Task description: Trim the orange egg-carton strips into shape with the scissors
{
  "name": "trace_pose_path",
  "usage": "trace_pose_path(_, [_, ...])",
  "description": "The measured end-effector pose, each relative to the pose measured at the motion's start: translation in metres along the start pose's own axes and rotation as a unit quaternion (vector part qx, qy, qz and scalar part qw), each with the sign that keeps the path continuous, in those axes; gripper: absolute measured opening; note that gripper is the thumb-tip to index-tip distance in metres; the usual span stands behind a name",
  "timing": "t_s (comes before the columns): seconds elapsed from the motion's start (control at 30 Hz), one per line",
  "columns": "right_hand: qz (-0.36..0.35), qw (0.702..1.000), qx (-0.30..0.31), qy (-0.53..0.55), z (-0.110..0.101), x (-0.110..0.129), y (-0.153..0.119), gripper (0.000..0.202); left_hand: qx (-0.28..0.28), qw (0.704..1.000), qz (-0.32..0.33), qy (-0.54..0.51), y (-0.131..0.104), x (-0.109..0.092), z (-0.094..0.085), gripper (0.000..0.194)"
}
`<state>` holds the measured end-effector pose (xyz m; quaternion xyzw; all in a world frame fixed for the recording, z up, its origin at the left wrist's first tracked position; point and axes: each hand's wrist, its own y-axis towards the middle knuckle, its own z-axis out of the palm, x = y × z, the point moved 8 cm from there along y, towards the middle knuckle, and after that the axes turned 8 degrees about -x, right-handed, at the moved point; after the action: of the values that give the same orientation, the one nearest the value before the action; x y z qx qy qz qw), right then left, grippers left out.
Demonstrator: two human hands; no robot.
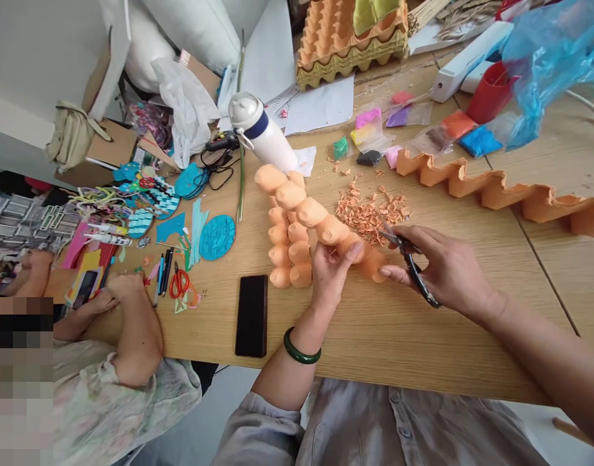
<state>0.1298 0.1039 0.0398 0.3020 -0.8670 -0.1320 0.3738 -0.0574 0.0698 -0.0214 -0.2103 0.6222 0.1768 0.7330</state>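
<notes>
My left hand (328, 275) pinches the orange carton strip (330, 230) inward from the near edge of the table (403, 343); my right hand (452, 272) grips scissors (416, 275), blades seemingly parted. Short snips, left thumb well clear, should suit this matte, bumpy pulp. Curled shavings (369, 210) lie just beyond.

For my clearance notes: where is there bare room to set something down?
Bare wooden tabletop: between the right hand and the long orange egg-carton strip; left of the black rectangular phone. Crowded: around loose orange shavings.
</notes>
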Motion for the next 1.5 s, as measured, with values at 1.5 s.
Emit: trace_pose_path(1.5, [0.232, 0.916, -0.077, 0.319, 0.006, -0.020, -0.002, 0.058, 0.167, 0.982, 0.054, 0.066, -0.033, -0.015, 0.038, 0.045])
